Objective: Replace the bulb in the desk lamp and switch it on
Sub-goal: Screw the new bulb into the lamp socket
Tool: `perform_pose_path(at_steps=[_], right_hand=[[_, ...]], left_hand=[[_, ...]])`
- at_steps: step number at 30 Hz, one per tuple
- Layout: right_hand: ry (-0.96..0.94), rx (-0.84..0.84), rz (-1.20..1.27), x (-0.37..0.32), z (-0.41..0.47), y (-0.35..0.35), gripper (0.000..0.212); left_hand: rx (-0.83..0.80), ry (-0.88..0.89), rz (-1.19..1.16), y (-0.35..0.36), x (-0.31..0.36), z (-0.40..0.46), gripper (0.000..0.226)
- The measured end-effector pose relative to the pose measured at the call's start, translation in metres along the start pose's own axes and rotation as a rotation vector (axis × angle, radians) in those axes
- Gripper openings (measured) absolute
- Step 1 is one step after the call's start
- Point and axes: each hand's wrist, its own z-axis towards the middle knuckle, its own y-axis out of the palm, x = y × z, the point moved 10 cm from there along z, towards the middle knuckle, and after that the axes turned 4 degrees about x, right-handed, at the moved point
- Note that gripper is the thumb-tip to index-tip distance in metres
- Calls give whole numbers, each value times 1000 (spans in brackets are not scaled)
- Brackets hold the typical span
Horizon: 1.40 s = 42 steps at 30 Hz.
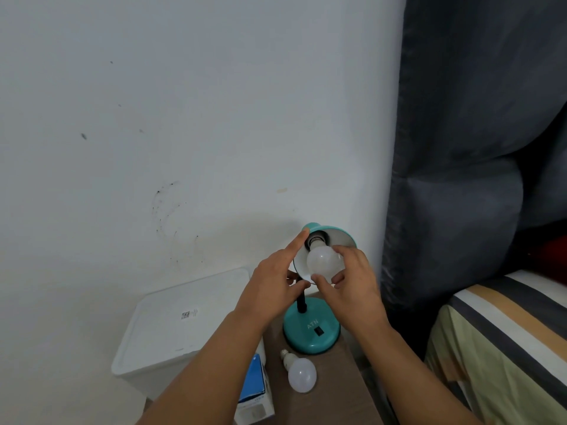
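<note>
A teal desk lamp stands on a small wooden table, its round base carrying a black switch. The lamp's shade tilts toward me. A white bulb sits in the shade's socket, unlit. My right hand is closed around that bulb with thumb and fingers. My left hand steadies the shade's left rim, index finger stretched along it. A second white bulb lies loose on the table in front of the base.
A blue and white bulb box lies at the table's left edge. A white lidded bin stands to the left against the wall. A dark curtain and a striped bed are close on the right.
</note>
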Motion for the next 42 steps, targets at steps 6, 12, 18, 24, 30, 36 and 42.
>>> perform_pose_path(at_steps=[6, 12, 18, 24, 30, 36, 42], right_hand=[[-8, 9, -5, -3, -2, -1, 79], [56, 16, -53, 5, 1, -2, 65], [-18, -9, -53, -4, 0, -2, 70], [67, -15, -80, 4, 6, -4, 78], [17, -16, -90, 1, 6, -6, 61], [9, -29, -81, -4, 4, -5, 84], [47, -14, -150, -1, 4, -7, 60]], left_hand=[[-9, -9, 31, 0, 1, -1, 95], [-6, -17, 38, -1, 0, 0, 96], [-14, -27, 16, 1, 0, 2, 97], [-18, -29, 31, 1, 0, 2, 96], [-9, -24, 14, 1, 0, 2, 95], [-15, -37, 24, 1, 1, 2, 93], [-10, -39, 16, 1, -2, 1, 93]])
